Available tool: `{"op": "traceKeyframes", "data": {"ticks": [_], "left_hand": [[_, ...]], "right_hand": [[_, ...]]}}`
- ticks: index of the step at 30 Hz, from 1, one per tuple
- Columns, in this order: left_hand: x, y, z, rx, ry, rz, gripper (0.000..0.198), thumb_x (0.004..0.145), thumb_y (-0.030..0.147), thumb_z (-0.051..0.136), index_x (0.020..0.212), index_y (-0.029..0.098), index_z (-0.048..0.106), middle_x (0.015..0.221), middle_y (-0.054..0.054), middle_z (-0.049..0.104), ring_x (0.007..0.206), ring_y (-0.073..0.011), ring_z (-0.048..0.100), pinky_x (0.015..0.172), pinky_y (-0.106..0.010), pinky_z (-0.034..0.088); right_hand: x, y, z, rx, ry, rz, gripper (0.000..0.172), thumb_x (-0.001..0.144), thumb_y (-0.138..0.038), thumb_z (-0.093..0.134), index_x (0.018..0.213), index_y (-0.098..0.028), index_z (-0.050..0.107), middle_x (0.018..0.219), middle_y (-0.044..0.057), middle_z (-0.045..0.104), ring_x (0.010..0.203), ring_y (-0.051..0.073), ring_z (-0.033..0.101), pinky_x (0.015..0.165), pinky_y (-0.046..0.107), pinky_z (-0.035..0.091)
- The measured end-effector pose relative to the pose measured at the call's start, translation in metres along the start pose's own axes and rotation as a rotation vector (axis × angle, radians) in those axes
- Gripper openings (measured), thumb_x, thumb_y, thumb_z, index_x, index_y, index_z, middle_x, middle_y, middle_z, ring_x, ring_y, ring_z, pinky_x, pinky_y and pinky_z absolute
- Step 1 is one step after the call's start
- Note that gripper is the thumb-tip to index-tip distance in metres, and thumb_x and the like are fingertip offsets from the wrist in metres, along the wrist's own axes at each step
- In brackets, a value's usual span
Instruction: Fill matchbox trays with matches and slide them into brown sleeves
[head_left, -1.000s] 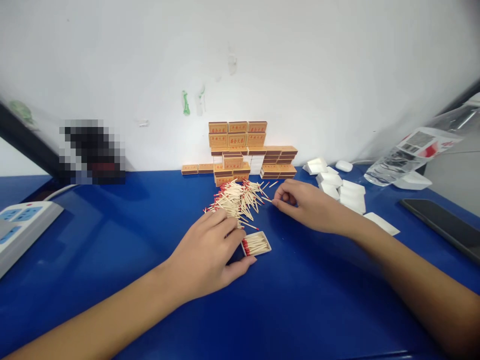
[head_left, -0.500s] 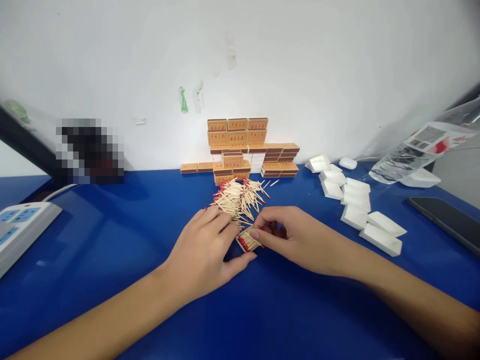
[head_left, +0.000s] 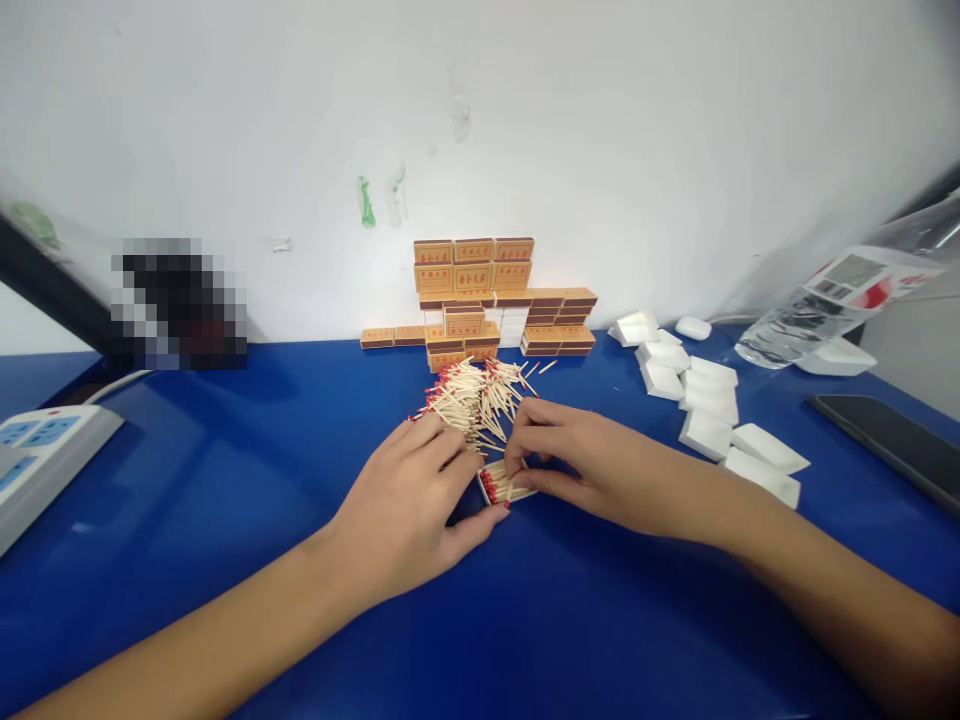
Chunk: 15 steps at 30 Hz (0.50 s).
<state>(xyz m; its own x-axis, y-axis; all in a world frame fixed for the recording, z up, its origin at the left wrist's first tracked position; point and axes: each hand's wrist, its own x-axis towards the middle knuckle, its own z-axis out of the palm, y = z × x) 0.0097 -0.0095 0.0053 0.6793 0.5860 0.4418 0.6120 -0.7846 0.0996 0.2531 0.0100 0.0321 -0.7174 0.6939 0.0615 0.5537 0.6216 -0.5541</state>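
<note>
A small white matchbox tray (head_left: pixel 526 493) lies on the blue table, filled with a layer of red-headed matches (head_left: pixel 491 484). My left hand (head_left: pixel 416 510) rests on the table with thumb and fingertips closed about the tray's left end. Over the right part of the tray, my right hand (head_left: pixel 577 460) is closed, its thumb and fingertips pinching a match (head_left: pixel 510 492) that lies askew across the others. The far end of the tray is hidden under those fingers. Just behind both hands spreads a loose pile of matches (head_left: pixel 469 395).
Orange matchboxes (head_left: pixel 472 275) are stacked against the wall behind the pile. Several white trays (head_left: pixel 709 432) lie to the right, with a plastic bottle (head_left: pixel 806 310), a white earphone case (head_left: pixel 694 327) and a black phone (head_left: pixel 885 440) beyond. A power strip (head_left: pixel 67 470) stands at the left.
My right fingertips have shifted within the tray, and a match now sits askew at its near edge. The tray has turned slightly and moved a little right. My left hand stays nearly still.
</note>
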Motion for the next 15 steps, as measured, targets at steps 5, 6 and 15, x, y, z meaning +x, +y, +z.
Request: {"op": "traceKeyframes", "data": {"ticks": [5,6,15], "left_hand": [[0.001,0.001,0.001,0.003,-0.004,-0.001,0.029,0.096,0.042,0.067,0.102,0.014,0.071,0.095,-0.009,0.068,0.096,-0.0286,0.061,0.086,-0.047,0.054],[0.001,0.0,0.001,0.003,-0.004,0.002,0.029,0.096,0.042,0.067,0.102,0.014,0.071,0.096,-0.009,0.068,0.096,-0.0286,0.061,0.086,-0.047,0.054],[-0.001,-0.001,0.001,0.006,0.015,0.012,0.03,0.096,0.042,0.067,0.106,0.014,0.071,0.097,-0.01,0.069,0.096,-0.0288,0.062,0.086,-0.047,0.054]], "right_hand": [[-0.001,0.001,0.002,-0.038,-0.029,0.042,0.015,0.105,-0.025,0.052,0.099,-0.02,0.065,0.105,0.007,0.061,0.09,0.02,0.06,0.078,0.033,0.048],[-0.001,0.001,0.003,-0.044,-0.032,0.049,0.016,0.106,-0.026,0.051,0.099,-0.019,0.064,0.105,0.007,0.061,0.09,0.02,0.06,0.079,0.034,0.048],[0.002,0.01,0.0,-0.092,0.134,0.049,0.016,0.103,-0.027,0.056,0.091,-0.02,0.064,0.092,0.004,0.063,0.079,0.017,0.058,0.071,0.03,0.045]]}}
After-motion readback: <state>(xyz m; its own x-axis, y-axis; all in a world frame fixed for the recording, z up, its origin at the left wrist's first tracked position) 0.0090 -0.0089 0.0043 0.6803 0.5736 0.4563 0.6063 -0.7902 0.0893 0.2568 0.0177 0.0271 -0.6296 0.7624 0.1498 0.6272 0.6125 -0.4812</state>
